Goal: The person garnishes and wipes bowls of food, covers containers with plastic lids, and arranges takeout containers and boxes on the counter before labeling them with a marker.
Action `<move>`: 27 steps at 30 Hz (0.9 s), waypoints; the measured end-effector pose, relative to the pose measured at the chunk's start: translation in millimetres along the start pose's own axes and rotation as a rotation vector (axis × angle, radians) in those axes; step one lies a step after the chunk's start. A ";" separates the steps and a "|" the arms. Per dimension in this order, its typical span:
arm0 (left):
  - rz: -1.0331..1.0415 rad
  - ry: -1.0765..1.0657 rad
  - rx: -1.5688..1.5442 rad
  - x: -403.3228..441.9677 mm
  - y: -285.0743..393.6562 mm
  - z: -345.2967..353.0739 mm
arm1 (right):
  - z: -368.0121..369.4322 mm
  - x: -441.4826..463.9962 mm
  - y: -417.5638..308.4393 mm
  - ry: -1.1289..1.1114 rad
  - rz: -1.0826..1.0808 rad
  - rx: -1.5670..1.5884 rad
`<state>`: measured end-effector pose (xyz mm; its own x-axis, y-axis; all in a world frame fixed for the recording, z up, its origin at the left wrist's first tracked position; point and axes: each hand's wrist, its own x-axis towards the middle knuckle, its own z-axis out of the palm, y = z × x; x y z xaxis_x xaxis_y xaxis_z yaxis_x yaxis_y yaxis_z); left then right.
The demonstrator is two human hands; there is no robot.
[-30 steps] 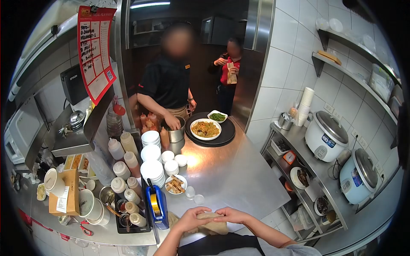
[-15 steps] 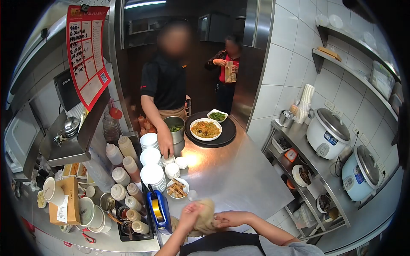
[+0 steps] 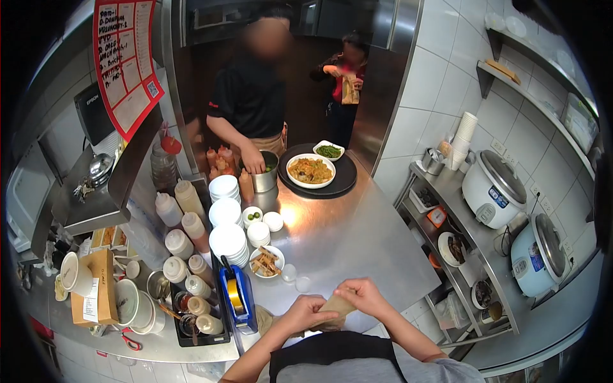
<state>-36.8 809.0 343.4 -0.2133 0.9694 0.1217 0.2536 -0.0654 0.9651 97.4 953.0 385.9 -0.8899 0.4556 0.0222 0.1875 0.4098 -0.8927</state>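
Observation:
A crumpled brown paper bag [image 3: 336,309] is held at the counter's near edge, close to my body. My left hand [image 3: 308,314] is closed on its left side, thumb lying along the paper. Pinching its upper right edge is my right hand [image 3: 361,296]. Some of the bag is hidden behind my hands and apron. Left of it stands a blue tape dispenser [image 3: 237,300] with yellow tape. Just beyond my hands are small clear lids [image 3: 302,284] and a white bowl [image 3: 278,267] holding brown stick-like pieces.
Stacked white bowls [image 3: 228,240], small white cups [image 3: 258,233] and squeeze bottles [image 3: 168,210] line the counter's left. A black round tray [image 3: 348,182] bears a noodle dish [image 3: 311,171] and greens. Across the counter, a co-worker [image 3: 249,105] reaches into a metal pot [image 3: 266,180]. Rice cookers [image 3: 493,190] stand right.
My right hand has risen to the bag's top edge, and the bag looks flatter. The co-worker's hand has moved from the small cups to the pot; green fruits now show in one cup.

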 end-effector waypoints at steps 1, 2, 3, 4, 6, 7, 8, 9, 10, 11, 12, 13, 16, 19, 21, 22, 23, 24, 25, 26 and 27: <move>0.044 -0.032 0.060 0.4 -5.1 1.5 | -1.1 -1.8 0.5 0.067 -0.039 0.027; 0.071 -0.056 0.099 2.4 -14.1 0.6 | -4.3 -2.5 0.4 0.135 -0.079 0.051; 0.058 -0.066 0.076 1.1 -21.6 1.6 | -13.1 -3.5 -2.0 0.215 -0.066 0.049; 0.047 -0.074 0.051 -1.1 -28.3 3.4 | -25.0 -4.4 -3.9 0.294 -0.053 0.044; 0.022 -0.073 0.025 -4.0 -40.2 5.6 | -48.4 -6.3 -1.2 0.436 -0.092 0.035; 0.007 -0.063 0.023 -5.7 -45.6 6.0 | -64.6 -10.9 -1.7 0.442 -0.094 -0.124; -0.013 -0.053 0.020 -8.5 -51.7 6.4 | -78.7 -14.9 -2.2 0.441 -0.093 -0.280; -0.057 -0.028 0.018 -10.5 -57.6 4.7 | -84.7 -15.1 -0.3 0.490 -0.200 -0.327; -0.042 0.023 0.060 -11.0 -65.7 2.7 | -89.0 -16.0 2.8 0.534 -0.302 -0.370; -0.036 0.071 0.100 -13.0 -75.0 1.1 | -97.1 -20.0 7.7 0.573 -0.315 -0.538; -0.073 0.117 0.187 -15.7 -86.0 -2.3 | -103.2 -24.5 18.5 0.605 -0.203 -0.390; -0.114 0.157 0.274 -20.6 -94.1 -4.3 | -110.3 -29.7 19.1 0.604 -0.147 -0.259; -0.167 0.293 0.252 -33.5 -85.0 -12.1 | -112.8 -37.6 20.9 0.671 0.036 -0.098; -0.172 0.313 0.275 -42.4 -101.7 -2.3 | -100.0 -33.8 42.5 0.681 0.035 -0.158; -0.190 0.258 0.283 -43.2 -119.3 12.7 | -78.6 -31.0 56.8 0.536 0.066 -0.134; -0.179 0.194 0.317 -40.5 -120.5 18.6 | -66.9 -31.6 70.2 0.427 0.146 -0.060; -0.192 0.065 0.287 -38.9 -104.8 19.6 | -50.8 -31.4 79.3 0.291 0.235 0.069; -0.029 0.104 0.363 -38.5 -122.9 31.3 | -33.5 -29.5 94.1 0.188 0.174 -0.123; -0.005 0.077 0.477 -36.0 -120.0 35.1 | -15.0 -26.1 130.3 0.063 0.038 -0.153; -0.008 0.056 0.452 -34.9 -123.1 38.1 | 0.5 -25.1 138.3 -0.029 -0.017 -0.233; -0.019 0.035 0.427 -32.7 -124.8 37.8 | 13.2 -23.7 141.2 -0.126 -0.068 -0.310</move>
<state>-25.8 794.4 210.3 -0.2515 0.9604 0.1198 0.6154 0.0632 0.7856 139.4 989.6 253.4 -0.9454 0.3258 0.0039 0.2263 0.6651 -0.7116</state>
